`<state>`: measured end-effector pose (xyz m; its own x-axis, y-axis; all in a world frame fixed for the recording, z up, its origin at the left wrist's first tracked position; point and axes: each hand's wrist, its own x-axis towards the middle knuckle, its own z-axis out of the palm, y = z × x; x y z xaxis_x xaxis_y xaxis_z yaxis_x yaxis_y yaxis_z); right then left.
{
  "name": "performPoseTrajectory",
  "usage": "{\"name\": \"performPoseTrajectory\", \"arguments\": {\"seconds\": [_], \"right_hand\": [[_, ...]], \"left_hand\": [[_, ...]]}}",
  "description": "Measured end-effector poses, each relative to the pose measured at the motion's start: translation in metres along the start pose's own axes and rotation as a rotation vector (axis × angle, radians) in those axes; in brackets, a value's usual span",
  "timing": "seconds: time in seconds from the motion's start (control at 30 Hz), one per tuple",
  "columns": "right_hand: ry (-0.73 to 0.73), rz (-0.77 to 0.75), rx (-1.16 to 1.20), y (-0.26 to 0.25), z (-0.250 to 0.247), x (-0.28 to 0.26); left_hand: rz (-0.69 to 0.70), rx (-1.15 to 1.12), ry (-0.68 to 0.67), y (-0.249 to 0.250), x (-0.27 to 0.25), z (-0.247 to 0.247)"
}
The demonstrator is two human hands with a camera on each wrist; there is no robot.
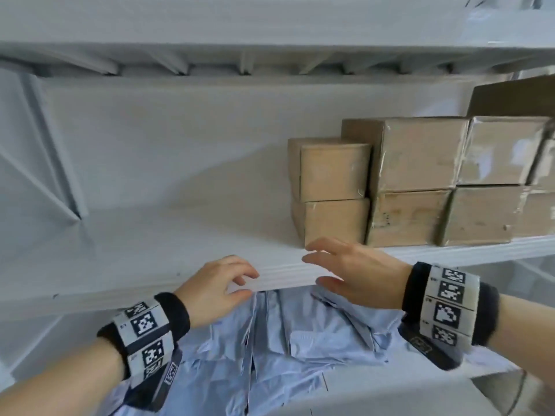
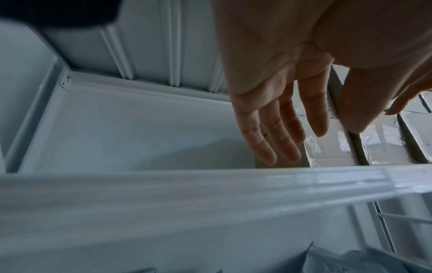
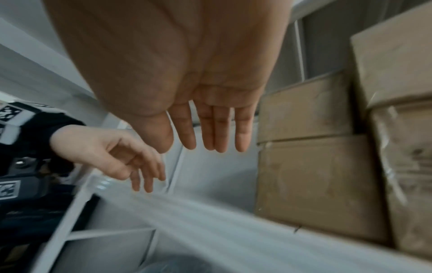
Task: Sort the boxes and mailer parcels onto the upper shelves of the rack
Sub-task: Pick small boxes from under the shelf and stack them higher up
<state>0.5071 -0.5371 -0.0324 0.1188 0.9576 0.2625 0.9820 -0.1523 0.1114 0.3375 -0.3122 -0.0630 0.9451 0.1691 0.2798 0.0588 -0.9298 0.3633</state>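
Several brown cardboard boxes stand stacked two high on the right part of the white shelf. The nearest stack is two small boxes. My right hand hovers at the shelf's front edge just below that stack, fingers straight, holding nothing. My left hand hangs beside it at the shelf edge, fingers loosely curled and empty. Pale blue mailer parcels lie heaped on the level below my hands. In the wrist views both palms, left hand and right hand, show empty.
The left half of the shelf is bare white board up to the rack's slanted side brace. The underside of the shelf above runs overhead with ribs. A larger brown box sits behind the stacks at far right.
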Motion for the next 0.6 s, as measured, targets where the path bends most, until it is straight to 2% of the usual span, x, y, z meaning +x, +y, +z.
{"name": "performPoseTrajectory", "arguments": {"seconds": [0.2,0.4,0.6], "right_hand": [[0.125,0.157,-0.172,0.032,-0.058,0.016],[0.297,0.305,-0.247,0.061,-0.099,0.034],[0.274,0.387,-0.285,0.085,-0.108,0.053]], "left_hand": [[0.016,-0.045,0.055,0.016,0.05,-0.024],[0.066,-0.138,0.207,0.041,0.112,-0.04],[0.133,-0.119,0.341,0.056,0.174,-0.053]]}}
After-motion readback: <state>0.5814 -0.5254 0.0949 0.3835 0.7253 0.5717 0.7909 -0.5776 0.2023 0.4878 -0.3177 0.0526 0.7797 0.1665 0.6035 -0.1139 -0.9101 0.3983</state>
